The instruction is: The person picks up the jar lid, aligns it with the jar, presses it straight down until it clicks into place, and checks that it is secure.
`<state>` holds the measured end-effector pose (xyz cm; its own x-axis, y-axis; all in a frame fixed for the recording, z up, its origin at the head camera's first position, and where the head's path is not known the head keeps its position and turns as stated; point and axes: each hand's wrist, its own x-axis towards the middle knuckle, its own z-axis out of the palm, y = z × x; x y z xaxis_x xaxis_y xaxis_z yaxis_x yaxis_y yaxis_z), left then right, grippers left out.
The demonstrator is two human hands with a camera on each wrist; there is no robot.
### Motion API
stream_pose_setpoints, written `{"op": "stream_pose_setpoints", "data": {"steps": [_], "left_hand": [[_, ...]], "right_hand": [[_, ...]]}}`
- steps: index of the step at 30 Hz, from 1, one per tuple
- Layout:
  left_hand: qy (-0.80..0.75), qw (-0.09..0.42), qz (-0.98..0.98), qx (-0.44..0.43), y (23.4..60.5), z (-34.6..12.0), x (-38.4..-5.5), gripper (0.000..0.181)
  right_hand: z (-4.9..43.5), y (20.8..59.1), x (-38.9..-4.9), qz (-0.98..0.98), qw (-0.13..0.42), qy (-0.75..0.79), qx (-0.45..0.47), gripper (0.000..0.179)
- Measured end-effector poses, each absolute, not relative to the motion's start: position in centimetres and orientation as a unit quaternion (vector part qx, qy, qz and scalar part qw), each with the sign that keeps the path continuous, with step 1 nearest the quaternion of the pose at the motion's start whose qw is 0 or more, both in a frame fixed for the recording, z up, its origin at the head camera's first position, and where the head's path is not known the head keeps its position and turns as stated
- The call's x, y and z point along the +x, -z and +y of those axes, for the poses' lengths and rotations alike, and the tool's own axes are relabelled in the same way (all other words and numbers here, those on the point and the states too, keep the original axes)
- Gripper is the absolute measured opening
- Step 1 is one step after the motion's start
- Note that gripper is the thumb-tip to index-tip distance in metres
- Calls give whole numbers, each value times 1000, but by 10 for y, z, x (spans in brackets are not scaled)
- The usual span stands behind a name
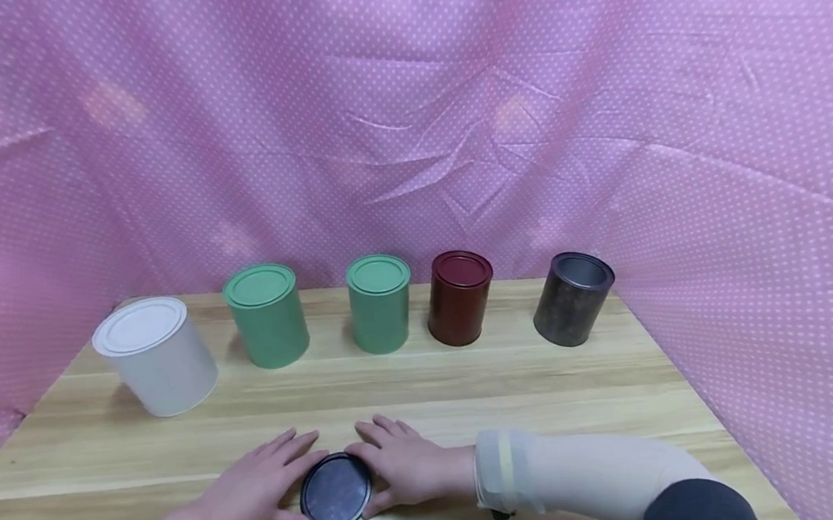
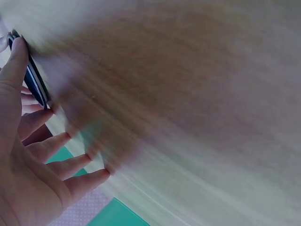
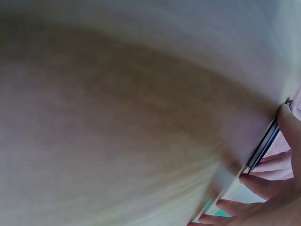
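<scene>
A round black lid lies low over the near part of the wooden table, between two hands. The left hand has its thumb and forefinger on the lid's left rim, the other fingers spread out. On the opposite rim, the thumb and forefinger of the right hand hold the lid. In the left wrist view, the lid shows edge-on beside the thumb, and the fingertips reach the tabletop. The right wrist view shows the lid's edge between thumb and forefinger.
Along the back of the table stand a white can, two green cans, a dark red can, all with lids, and a dark grey can with an open top. A pink dotted cloth surrounds the table.
</scene>
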<state>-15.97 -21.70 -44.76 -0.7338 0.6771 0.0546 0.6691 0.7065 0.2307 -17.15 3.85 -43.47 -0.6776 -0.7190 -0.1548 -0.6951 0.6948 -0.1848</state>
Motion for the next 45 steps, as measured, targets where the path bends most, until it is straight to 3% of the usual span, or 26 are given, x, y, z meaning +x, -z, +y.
{"op": "stream_pose_setpoints", "data": {"steps": [40,45], "left_hand": [[-129,29,921,367,437,-213,-162,88],[-141,25,920,364,437,-214,-165,90]], "right_hand": [[39,431,-184,905,105,110,-398,73],[42,430,-187,901,124,155,-387,74]]}}
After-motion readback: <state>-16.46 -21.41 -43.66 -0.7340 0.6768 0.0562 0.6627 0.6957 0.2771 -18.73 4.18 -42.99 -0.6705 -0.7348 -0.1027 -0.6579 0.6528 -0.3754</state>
